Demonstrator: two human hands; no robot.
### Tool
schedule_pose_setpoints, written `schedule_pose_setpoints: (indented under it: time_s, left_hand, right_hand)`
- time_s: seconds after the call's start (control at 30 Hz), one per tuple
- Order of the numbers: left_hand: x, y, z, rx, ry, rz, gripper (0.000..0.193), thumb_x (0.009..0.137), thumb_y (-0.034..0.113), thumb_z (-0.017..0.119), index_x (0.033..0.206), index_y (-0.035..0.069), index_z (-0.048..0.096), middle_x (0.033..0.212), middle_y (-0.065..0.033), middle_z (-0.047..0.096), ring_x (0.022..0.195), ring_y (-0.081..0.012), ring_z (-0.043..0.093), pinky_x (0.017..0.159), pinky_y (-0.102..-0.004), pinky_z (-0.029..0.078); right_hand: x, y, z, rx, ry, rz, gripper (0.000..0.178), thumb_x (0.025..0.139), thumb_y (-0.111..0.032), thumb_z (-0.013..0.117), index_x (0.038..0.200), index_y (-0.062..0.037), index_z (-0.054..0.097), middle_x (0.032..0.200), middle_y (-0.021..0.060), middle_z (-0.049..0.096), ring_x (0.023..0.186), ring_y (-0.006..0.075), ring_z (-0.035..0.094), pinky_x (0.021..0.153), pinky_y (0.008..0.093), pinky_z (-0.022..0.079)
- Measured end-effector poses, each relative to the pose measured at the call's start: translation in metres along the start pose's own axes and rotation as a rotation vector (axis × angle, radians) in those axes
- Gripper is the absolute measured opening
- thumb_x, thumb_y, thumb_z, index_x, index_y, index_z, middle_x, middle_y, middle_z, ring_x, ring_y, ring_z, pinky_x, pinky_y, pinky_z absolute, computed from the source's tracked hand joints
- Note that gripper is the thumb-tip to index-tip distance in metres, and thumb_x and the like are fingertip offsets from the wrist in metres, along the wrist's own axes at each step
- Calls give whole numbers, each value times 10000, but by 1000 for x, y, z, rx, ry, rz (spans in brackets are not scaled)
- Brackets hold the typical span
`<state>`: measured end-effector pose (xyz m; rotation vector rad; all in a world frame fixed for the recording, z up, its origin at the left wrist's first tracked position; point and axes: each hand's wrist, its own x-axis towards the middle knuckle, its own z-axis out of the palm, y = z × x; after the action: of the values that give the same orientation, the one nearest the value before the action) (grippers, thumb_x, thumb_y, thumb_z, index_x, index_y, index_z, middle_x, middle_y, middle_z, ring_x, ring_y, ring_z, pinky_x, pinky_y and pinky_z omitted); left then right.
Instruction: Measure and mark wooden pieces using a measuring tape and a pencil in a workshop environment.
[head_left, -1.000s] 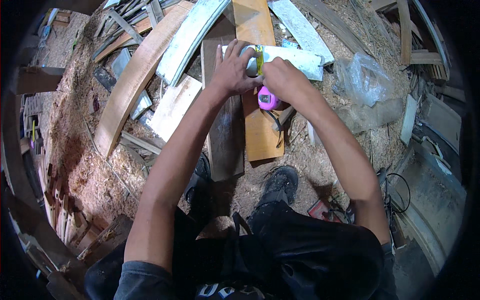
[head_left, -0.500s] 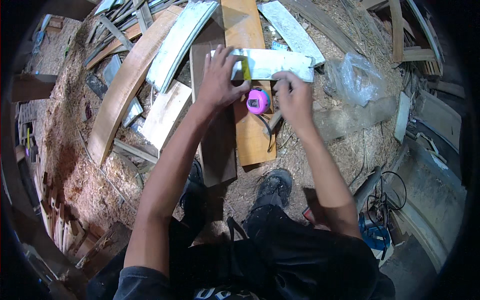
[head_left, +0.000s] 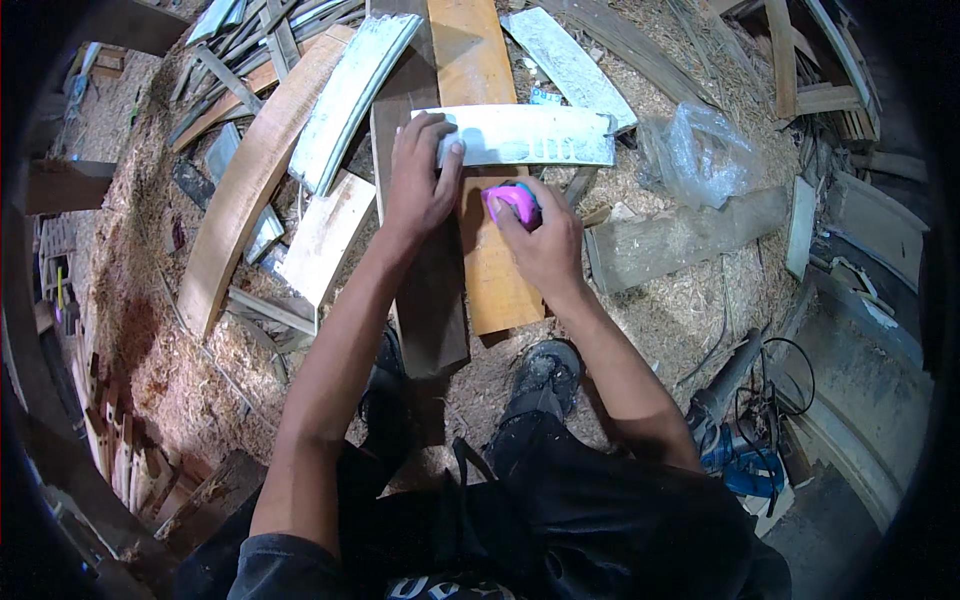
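Note:
A short white-painted board (head_left: 530, 135) lies crosswise over a yellow-orange plank (head_left: 500, 265) and a dark brown plank (head_left: 432, 300). My left hand (head_left: 422, 180) is closed around the white board's left end, fingers over its top and thumb at its lower edge. In my right hand (head_left: 552, 240) is a pink tape measure (head_left: 511, 203), gripped just above the yellow-orange plank and close below the white board. No yellow blade shows outside its case. Part of the case is hidden by my fingers.
To the left lie a long curved wooden board (head_left: 245, 190), a white-painted curved piece (head_left: 355, 100) and a pale offcut (head_left: 327, 235). A clear plastic bag (head_left: 712, 155) and a grey board (head_left: 690, 240) are at right. A blue power tool (head_left: 750, 470) with a cord sits lower right. Sawdust covers the ground.
My right hand has left the white board and taken hold of the tape measure, which lay on the plank. The yellow blade is out of sight. My left hand has moved to the board's left end.

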<state>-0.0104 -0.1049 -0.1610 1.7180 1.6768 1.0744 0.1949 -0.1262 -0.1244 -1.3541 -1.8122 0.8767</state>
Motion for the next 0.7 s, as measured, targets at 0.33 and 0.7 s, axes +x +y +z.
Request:
schedule_pose_setpoints:
  time_s: [0.33, 0.7]
  left_hand:
    - [20, 12, 1, 554, -153, 149, 911, 783, 569, 731, 1440, 30, 401, 1477, -189, 415, 1408, -371, 341, 1175, -596, 182]
    - [61, 13, -34, 395, -379, 141, 747, 804, 644, 685, 1242, 41, 638, 1127, -218, 684, 1069, -391, 639, 933, -458, 494]
  right_hand:
    - [36, 25, -59, -235, 141, 100, 490, 890, -274, 694, 1221, 73, 594, 1117, 252, 642, 1015, 370, 642, 908, 440, 500]
    - [32, 24, -66, -187, 331, -96, 412, 853, -189, 729, 1180, 39, 624, 1102, 225, 661, 998, 370, 653, 881, 441, 504]
